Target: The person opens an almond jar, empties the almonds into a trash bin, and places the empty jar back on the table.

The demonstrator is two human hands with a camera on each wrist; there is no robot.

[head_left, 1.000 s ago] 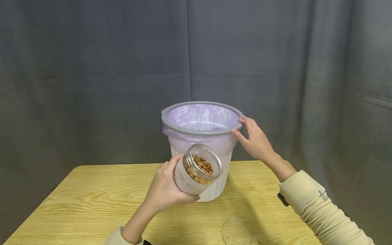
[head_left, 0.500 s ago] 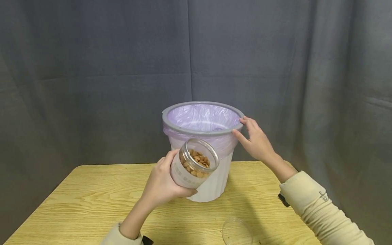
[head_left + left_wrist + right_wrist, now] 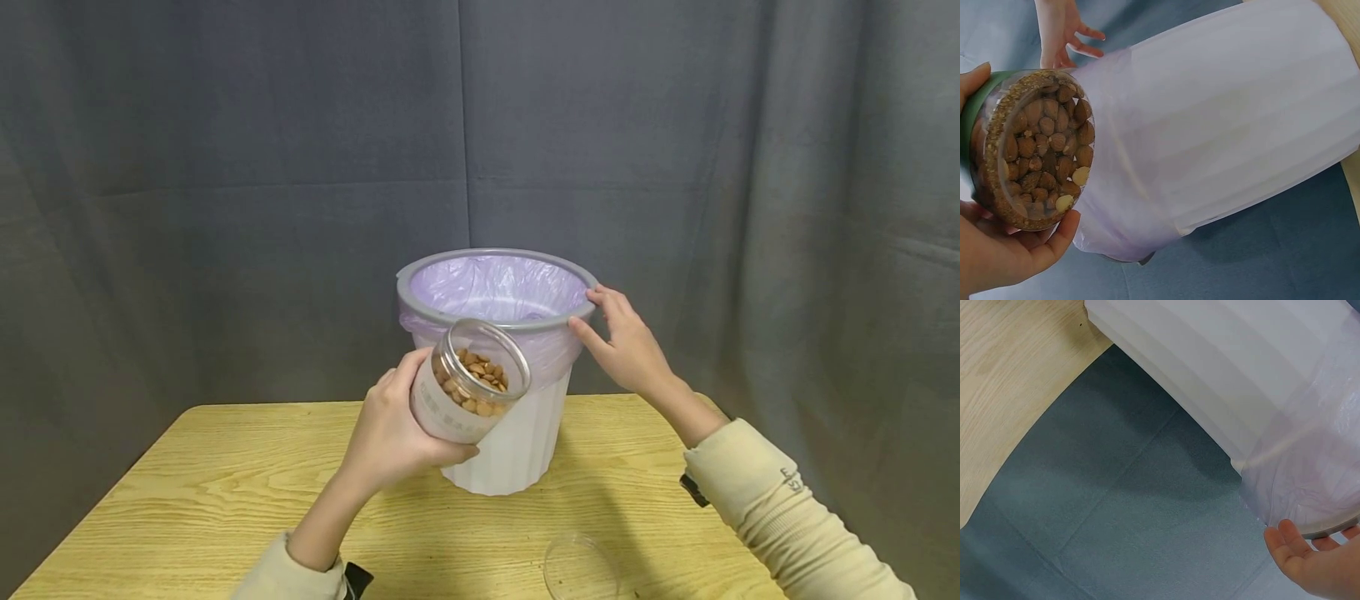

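My left hand grips a clear jar with a pale label and no lid, holding it tilted in front of the trash can. Brown almonds lie inside; the left wrist view looks through its base, where almonds fill the round. The white trash can is lined with a thin purple bag under a grey rim. At the can's right side my right hand rests fingertips and thumb on the rim, fingers spread and loosely bent. The right wrist view shows this hand at the rim too.
A clear round lid lies on the wooden table near the front edge, with small dark crumbs around it. Dark grey curtains hang behind the table and along both sides.
My left hand has raised the jar and shifted it slightly left, so its mouth now overlaps the can's front rim in the head view. The right hand has stayed at the rim.
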